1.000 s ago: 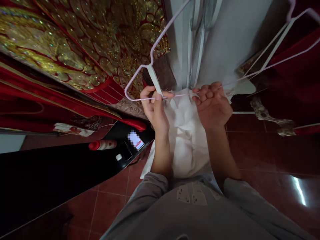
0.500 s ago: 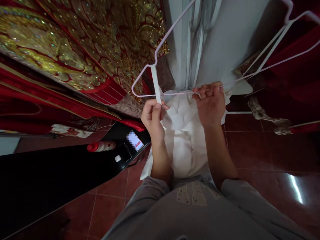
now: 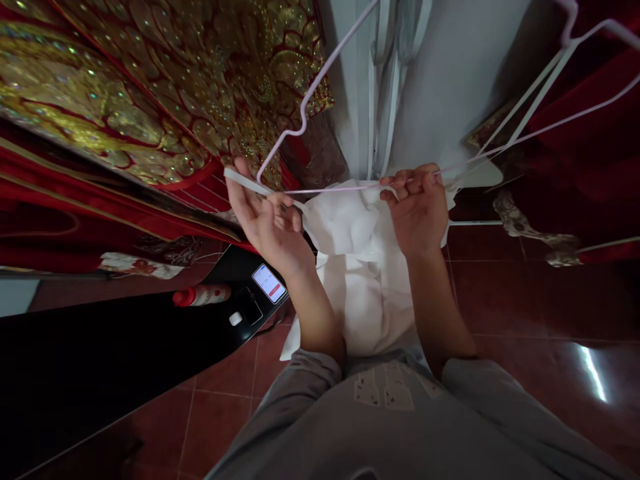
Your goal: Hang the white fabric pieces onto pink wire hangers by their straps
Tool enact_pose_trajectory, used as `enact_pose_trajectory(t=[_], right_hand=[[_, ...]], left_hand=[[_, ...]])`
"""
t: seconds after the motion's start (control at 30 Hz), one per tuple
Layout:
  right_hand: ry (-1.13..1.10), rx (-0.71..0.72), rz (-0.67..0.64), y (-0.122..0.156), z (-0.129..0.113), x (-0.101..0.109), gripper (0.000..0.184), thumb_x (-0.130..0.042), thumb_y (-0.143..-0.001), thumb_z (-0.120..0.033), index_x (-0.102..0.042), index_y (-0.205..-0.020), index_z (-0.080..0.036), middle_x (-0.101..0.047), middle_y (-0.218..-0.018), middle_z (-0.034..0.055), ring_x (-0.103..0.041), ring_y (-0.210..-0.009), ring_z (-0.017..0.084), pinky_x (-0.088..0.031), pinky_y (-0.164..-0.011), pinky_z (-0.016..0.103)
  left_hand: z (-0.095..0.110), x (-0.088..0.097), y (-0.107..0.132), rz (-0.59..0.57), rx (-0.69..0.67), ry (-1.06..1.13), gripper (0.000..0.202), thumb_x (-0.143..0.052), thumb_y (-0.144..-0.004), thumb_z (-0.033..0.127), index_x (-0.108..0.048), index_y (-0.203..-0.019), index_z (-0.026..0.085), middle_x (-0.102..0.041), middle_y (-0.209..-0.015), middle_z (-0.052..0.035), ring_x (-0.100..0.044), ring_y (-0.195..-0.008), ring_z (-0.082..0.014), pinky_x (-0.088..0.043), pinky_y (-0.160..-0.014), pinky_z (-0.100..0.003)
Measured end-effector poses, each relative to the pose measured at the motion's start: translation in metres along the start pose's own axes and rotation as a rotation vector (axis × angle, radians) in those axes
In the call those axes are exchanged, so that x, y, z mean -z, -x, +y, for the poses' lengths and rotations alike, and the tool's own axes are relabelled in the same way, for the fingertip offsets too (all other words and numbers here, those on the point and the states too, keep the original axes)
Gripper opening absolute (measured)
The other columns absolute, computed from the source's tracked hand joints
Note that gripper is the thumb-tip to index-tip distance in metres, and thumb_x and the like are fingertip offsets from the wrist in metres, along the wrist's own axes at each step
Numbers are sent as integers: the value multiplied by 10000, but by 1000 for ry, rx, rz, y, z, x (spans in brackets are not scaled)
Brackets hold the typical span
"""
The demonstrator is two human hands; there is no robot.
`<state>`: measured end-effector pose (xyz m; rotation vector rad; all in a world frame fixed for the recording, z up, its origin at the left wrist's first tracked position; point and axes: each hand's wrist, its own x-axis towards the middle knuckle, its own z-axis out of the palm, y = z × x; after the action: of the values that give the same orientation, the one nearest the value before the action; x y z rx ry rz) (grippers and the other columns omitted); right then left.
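A thin pale pink hanger (image 3: 324, 75) stretches across the upper middle. Below its bottom bar hangs a white garment (image 3: 363, 300). My left hand (image 3: 280, 233) is at the hanger's left corner, palm turned up, with a white strap (image 3: 246, 181) running over its raised fingers and between them. The strap now lies nearly flat near that corner. My right hand (image 3: 419, 212) has its fingers curled round the bottom bar, right of the middle. Another pair of white straps (image 3: 543, 93) loops over the hanger's right shoulder.
Red garments with gold sequins (image 3: 165, 87) hang at the left. A black table (image 3: 125, 347) holds a lit phone (image 3: 269, 283), a red-capped bottle (image 3: 203, 295) and a small white case (image 3: 235, 319). Dark red clothing (image 3: 595, 147) hangs at the right, above red floor tiles (image 3: 500, 300).
My left hand has moved left and up, turning its palm up. The left strap has come off the hanger's shoulder and swung outward to the corner. The right hand has barely moved.
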<state>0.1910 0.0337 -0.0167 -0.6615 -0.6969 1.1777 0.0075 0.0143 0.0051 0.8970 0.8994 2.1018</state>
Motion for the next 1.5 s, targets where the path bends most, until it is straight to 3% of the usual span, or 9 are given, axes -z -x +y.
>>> enact_pose_trajectory(t=[0.1, 0.2, 0.4, 0.6, 0.7, 0.83, 1.1, 1.33, 1.5], right_hand=[[9, -9, 3, 0, 1, 0, 449, -682, -946, -651, -482, -829, -266, -627, -824, -14, -729, -931, 185, -575, -755, 306], [-2, -16, 0, -1, 3, -2, 440, -701, -935, -643, -484, -835, -273, -631, -827, -11, -727, -944, 193, -592, -794, 333], [40, 29, 10, 5, 1, -6, 358, -730, -912, -606, -586, -855, -283, -712, -849, -12, -754, -890, 186, -631, -777, 347], [119, 362, 384, 7, -12, 15, 114, -600, -939, -281, -656, -847, -242, -665, -727, -28, -648, -651, 98, -564, -663, 234], [163, 520, 536, -2, -21, 33, 173, -536, -884, -138, -660, -927, -252, -679, -871, -44, -651, -770, 57, -555, -768, 189], [387, 412, 349, -14, -27, 47, 204, -640, -863, -161, -695, -1038, -253, -728, -1034, -12, -708, -975, 120, -609, -1015, 332], [392, 455, 385, -13, -31, 40, 64, -778, -865, -201, -721, -876, -229, -688, -852, -30, -666, -743, 94, -599, -795, 264], [571, 435, 228, -12, -53, 41, 238, -883, -847, -327, -722, -707, -224, -604, -683, -30, -504, -672, 96, -500, -707, 261], [608, 463, 166, -6, -86, 13, 245, -707, -869, -96, -766, -656, -200, -635, -624, -13, -529, -610, 83, -461, -602, 234]], left_hand=[[-10, 4, 11, 11, 85, 56, 370, -780, -984, 229, -745, -1333, 343, -662, -1629, -8, -606, -747, -86, -301, -473, -195], [-18, -5, 20, -51, 220, 27, 332, -777, -1013, 303, -705, -1337, 283, -783, -1413, -93, -587, -654, -83, -280, -461, -192], [-23, -30, 31, -153, 200, 55, 345, -780, -1031, 563, -715, -1073, 226, -782, -980, -35, -403, -475, -59, -236, -421, -213], [-27, -29, 25, -195, 164, 143, 348, -794, -1022, 547, -680, -957, 225, -726, -884, 3, -269, -434, -41, -192, -409, -219], [-30, -27, 22, -206, 171, 131, 351, -780, -1027, 548, -667, -962, 221, -710, -890, 1, -272, -446, -41, -200, -410, -211], [-34, -29, 22, -217, 152, 186, 319, -789, -1028, 515, -681, -974, 221, -724, -888, 0, -280, -444, -41, -192, -409, -213], [-30, -30, 26, -209, 133, 74, 369, -782, -1023, 594, -686, -947, 245, -773, -935, -29, -327, -457, -68, -245, -455, -268], [-33, -27, 24, -200, 132, 54, 400, -773, -1021, 617, -663, -969, 235, -741, -950, -30, -329, -466, -70, -260, -456, -270], [-30, -24, 17, -247, 107, 88, 382, -782, -1029, 582, -671, -956, 223, -750, -913, -13, -307, -439, -50, -251, -434, -244]])
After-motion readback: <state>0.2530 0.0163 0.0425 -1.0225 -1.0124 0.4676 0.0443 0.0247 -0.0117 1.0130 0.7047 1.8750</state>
